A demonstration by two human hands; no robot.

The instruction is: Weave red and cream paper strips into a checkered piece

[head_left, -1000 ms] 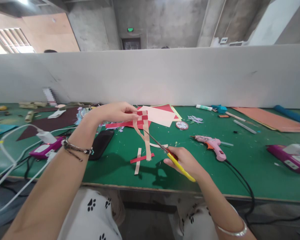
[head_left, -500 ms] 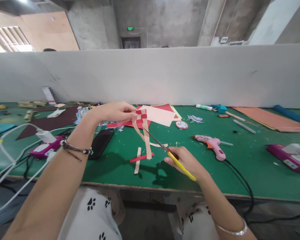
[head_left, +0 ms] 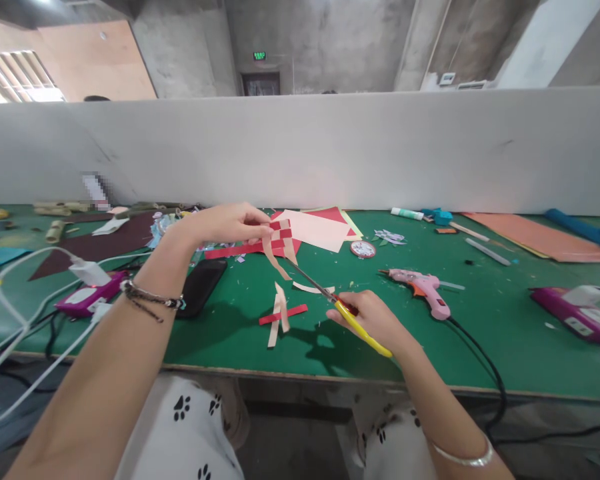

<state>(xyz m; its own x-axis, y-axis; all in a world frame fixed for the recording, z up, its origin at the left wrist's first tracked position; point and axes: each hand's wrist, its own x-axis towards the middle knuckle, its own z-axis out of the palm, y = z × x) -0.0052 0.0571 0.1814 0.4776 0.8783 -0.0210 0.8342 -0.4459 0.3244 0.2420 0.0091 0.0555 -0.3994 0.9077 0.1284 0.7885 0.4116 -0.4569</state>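
Between the fingertips of my left hand [head_left: 240,223] is a small woven piece of red and cream paper strips [head_left: 282,230], held up above the table. Cream strip ends dangle from its lower side. My right hand [head_left: 367,317] grips a pair of scissors with yellow handles [head_left: 363,330]; the blades point up and left, with their tips at the lower end of a dangling strip. Below, on the green table, cut-off paper strips [head_left: 280,315] in red and cream lie crossed over one another. Another cream strip [head_left: 313,288] lies behind the blades.
A pink glue gun [head_left: 420,287] with a black cord lies to the right. A black phone [head_left: 203,287] and a purple power strip [head_left: 93,297] with white cables sit at left. Paper sheets [head_left: 313,229] and a round badge-like disc [head_left: 363,249] lie farther back, before a grey partition [head_left: 300,153].
A long cream strip hanging from the woven piece has been cut; its lower part now lies on the crossed strips below. Both hands stay nearly in place.
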